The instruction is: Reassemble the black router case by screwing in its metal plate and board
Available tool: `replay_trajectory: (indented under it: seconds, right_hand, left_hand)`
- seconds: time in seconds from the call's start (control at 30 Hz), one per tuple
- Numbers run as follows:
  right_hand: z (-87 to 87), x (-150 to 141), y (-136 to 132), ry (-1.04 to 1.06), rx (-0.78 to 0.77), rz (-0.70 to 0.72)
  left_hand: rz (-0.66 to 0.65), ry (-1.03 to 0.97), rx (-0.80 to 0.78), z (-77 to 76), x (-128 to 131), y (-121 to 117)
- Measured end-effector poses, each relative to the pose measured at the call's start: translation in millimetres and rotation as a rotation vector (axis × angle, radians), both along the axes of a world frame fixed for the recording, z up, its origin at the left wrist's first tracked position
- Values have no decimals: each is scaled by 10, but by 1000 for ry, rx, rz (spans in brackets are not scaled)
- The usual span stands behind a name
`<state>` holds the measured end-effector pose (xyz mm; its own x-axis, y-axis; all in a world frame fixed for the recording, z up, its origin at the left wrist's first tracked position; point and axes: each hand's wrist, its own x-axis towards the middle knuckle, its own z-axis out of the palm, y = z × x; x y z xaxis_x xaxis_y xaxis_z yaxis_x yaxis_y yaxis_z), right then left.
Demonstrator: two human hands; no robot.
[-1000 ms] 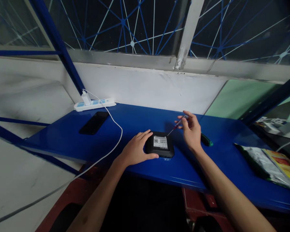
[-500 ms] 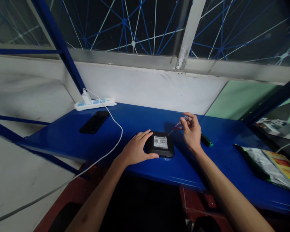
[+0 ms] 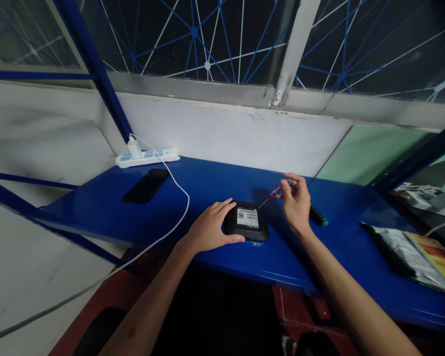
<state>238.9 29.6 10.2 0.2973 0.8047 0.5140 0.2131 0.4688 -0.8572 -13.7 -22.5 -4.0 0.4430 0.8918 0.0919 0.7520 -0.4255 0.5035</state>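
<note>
A flat black box-shaped device (image 3: pixel 246 234) lies on the blue table, its white printed label facing up. My left hand (image 3: pixel 212 226) grips it from the left, thumb along the near edge and fingers over the far left corner. In my right hand (image 3: pixel 295 201) is a thin screwdriver (image 3: pixel 275 192) with a clear and red handle, held between thumb and fingers. Its shaft slants down to the left, and the tip is at the device's upper right, near the label. Whether the tip sits in a screw is too small to tell.
A green-handled tool (image 3: pixel 318 216) lies just right of my right hand. Farther right is a silver and yellow packet (image 3: pixel 417 252). A black phone (image 3: pixel 147 186) and a white power strip (image 3: pixel 148 157) are at the left, with a white cable (image 3: pixel 181 217) running across the table's left part.
The whole view has shifted slightly. Both hands keep their places on the device and the screwdriver, with no clear movement between them.
</note>
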Motion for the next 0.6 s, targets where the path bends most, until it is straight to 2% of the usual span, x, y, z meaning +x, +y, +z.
replay_trajectory:
  seconds: [0.3,0.6]
  right_hand:
    - [3,-20,-23,35,-18,41]
    - [-36,8,20,-26,-12,4]
  left_hand:
    - [6,4,-16,4,1,-4]
    - [0,-11,-17,6,-10,-7]
